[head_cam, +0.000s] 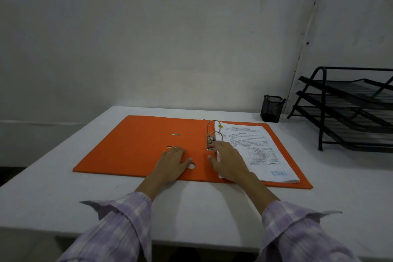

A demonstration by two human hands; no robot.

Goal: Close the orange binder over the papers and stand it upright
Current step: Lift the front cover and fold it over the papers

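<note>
The orange binder (136,147) lies open and flat on the white table (63,198). A stack of printed papers (255,144) sits on its right half, threaded on two metal rings (213,132). My left hand (173,160) rests flat on the binder's inner spine area, fingers spread, by a round finger hole. My right hand (228,158) lies on the left edge of the papers, its fingertips at the metal lever of the ring mechanism. Neither hand grips anything that I can see.
A black mesh pen cup (272,108) stands at the back of the table. A black three-tier wire letter tray (348,108) stands at the back right. A white wall rises behind the table.
</note>
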